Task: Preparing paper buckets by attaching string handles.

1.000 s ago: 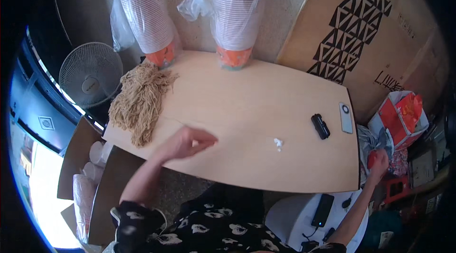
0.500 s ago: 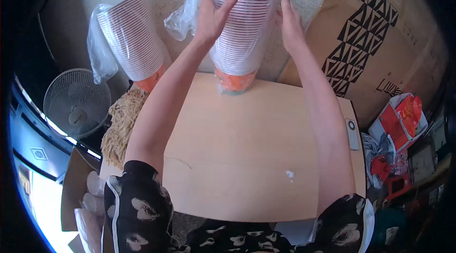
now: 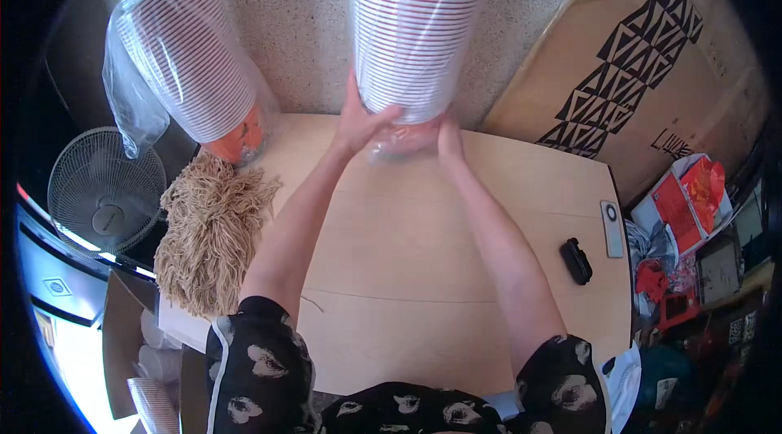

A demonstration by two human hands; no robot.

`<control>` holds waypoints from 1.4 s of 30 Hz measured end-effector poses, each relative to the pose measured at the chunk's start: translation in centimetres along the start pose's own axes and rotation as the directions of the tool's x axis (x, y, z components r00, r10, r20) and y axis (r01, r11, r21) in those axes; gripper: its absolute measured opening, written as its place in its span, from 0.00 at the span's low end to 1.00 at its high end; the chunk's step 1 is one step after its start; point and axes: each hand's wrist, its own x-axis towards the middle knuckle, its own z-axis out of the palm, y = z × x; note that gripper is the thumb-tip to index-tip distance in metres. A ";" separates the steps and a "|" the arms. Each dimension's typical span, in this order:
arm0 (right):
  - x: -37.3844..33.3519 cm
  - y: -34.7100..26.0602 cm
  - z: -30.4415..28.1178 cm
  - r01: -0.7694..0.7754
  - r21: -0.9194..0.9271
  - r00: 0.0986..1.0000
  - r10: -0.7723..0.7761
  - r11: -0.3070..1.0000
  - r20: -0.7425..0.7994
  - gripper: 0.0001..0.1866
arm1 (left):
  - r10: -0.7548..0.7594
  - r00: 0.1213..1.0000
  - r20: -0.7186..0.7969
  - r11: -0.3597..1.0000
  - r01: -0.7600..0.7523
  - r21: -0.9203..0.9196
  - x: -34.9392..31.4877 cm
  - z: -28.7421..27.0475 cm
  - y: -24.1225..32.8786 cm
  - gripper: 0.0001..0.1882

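A tall stack of white paper cups [image 3: 414,35] in clear plastic stands upright at the far edge of the table [image 3: 407,247], its top cut off by the picture's upper edge. My left hand [image 3: 364,120] grips the stack low on its left side, thumb across the front. On the right, my right hand [image 3: 450,139] presses against the base, its fingers partly hidden behind the cups. The bottom of the stack is reddish-orange and blurred. To the left leans a second bagged stack of paper cups [image 3: 186,51] with an orange bottom.
A heap of beige strands [image 3: 213,238] lies on the table's left side, beside a fan [image 3: 107,198]. At the right are a small black object [image 3: 576,261] and a pale flat device [image 3: 611,229]. Large cardboard [image 3: 627,67] leans behind; a box [image 3: 130,328] holds cups at lower left.
Both hands have come down from the upper part of the stack to its base and closed on it. The view has shifted, and my right forearm has uncovered the black object.
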 end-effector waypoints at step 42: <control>-3.0 -23.1 8.4 0.557 0.195 0.814 -0.577 0.807 0.063 0.30 | 0.219 0.969 -0.111 0.970 -0.203 0.135 8.3 -5.1 10.1 0.45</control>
